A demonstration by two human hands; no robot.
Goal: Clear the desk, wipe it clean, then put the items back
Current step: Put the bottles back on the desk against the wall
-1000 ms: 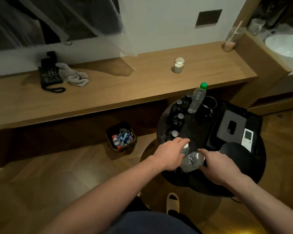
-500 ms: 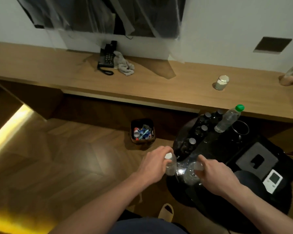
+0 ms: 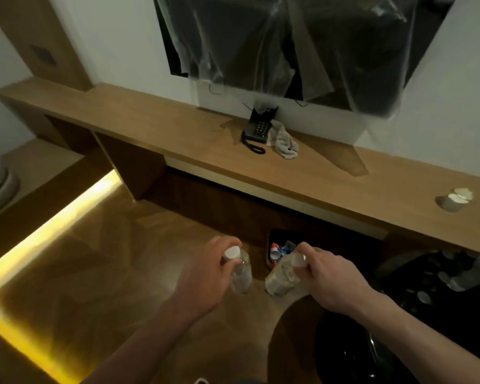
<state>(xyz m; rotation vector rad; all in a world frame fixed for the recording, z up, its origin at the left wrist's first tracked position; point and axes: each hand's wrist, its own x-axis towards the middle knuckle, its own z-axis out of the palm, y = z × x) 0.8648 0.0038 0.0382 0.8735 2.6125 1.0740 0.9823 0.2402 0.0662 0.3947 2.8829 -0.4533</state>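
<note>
I log both hands raised over the wood floor, near side of the desk (image 3: 178, 139). Left hand (image 3: 205, 275) grasps a clear bottle (image 3: 240, 277) by the neck, fingers curled under its white cap. Right hand (image 3: 327, 278) pinches a second clear bottle (image 3: 280, 275) at its cap. On the desk: a black phone (image 3: 258, 130) touching a crumpled grey cloth (image 3: 284, 141), and far right a small cup (image 3: 455, 199). Waste bin (image 3: 277, 245) sits beneath the desk edge. Frame is motion-blurred.
</note>
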